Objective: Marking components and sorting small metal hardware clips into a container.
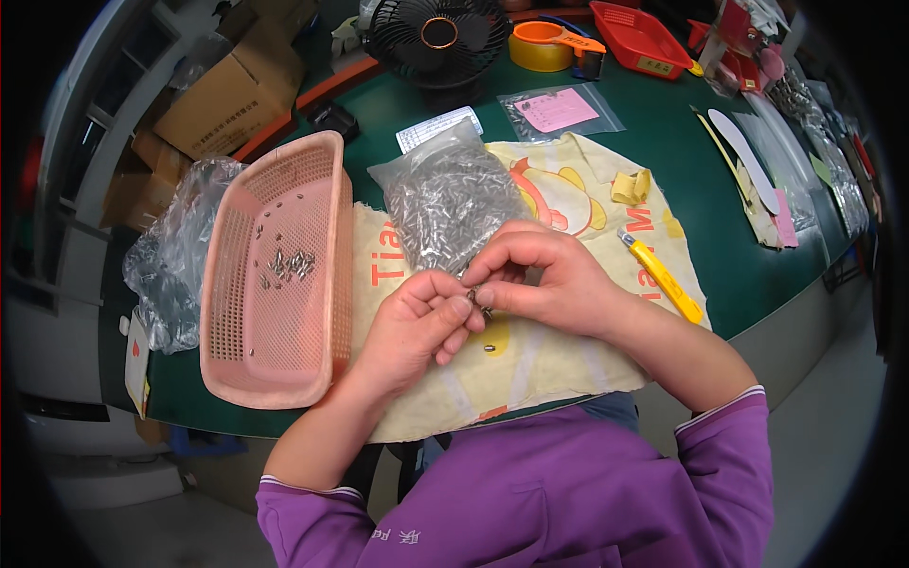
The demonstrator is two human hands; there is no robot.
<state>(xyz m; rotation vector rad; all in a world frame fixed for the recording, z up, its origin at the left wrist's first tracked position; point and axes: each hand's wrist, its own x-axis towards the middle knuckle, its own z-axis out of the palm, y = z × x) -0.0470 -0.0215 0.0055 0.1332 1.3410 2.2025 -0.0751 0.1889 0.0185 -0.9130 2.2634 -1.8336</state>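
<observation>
My left hand (pixel 421 317) and my right hand (pixel 544 279) meet over a yellow printed cloth (pixel 559 364). Both pinch at a small metal part (pixel 472 296), partly covered by my fingertips. A few more small metal parts show dark just beneath the fingers. One lone metal piece (pixel 490 348) lies on the cloth below my hands. Right behind them sits a clear plastic bag (pixel 450 194) full of small silvery metal parts. To the left stands a pink plastic basket (pixel 341 237) with a small pile of metal parts (pixel 292 265) on its bottom.
A yellow utility knife (pixel 666 281) lies on the cloth at right, near a crumpled yellow scrap (pixel 631 187). Along the back are a black fan (pixel 438 43), an orange-and-yellow tape roll (pixel 544 47) and a red tray (pixel 642 43). Crumpled plastic (pixel 166 275) lies left of the basket.
</observation>
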